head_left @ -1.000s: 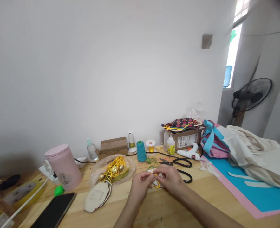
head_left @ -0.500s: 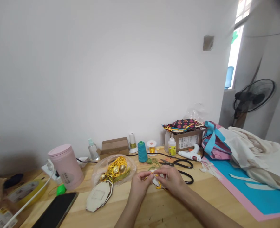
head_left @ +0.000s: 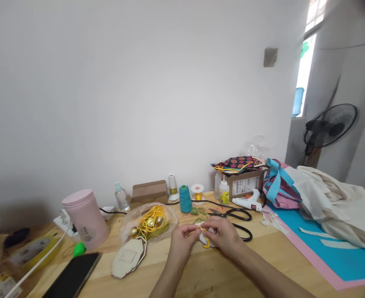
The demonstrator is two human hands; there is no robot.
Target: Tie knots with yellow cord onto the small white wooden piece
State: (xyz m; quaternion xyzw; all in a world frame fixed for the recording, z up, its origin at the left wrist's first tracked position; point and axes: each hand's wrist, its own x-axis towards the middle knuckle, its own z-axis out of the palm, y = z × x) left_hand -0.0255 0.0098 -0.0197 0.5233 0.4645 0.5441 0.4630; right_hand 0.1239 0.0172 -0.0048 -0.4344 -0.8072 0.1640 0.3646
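Observation:
A length of yellow cord [head_left: 206,243] runs between my two hands, low in the middle of the view. My left hand [head_left: 185,240] pinches it between thumb and fingertips. From the other side, my right hand [head_left: 221,234] grips the cord too, fingertips close to the left ones. Beneath the fingers a small white piece [head_left: 202,237] shows, partly hidden by the hands; whether it is held or lies on the table I cannot tell. Black-handled scissors [head_left: 238,214] lie just beyond my right hand, with a little green cord [head_left: 197,211] beside their blades.
Left of my hands are a plastic bag of yellow cords and gold bells [head_left: 151,222], cream octagonal pieces [head_left: 129,258], a phone [head_left: 72,276] and a pink cup [head_left: 86,217]. Behind stand a teal thread cone [head_left: 185,199], a glue bottle [head_left: 224,191] and a glue gun [head_left: 249,201].
Both hands stay in nearly the same place, still pinching the yellow cord. The fingers and cord have shifted only slightly.

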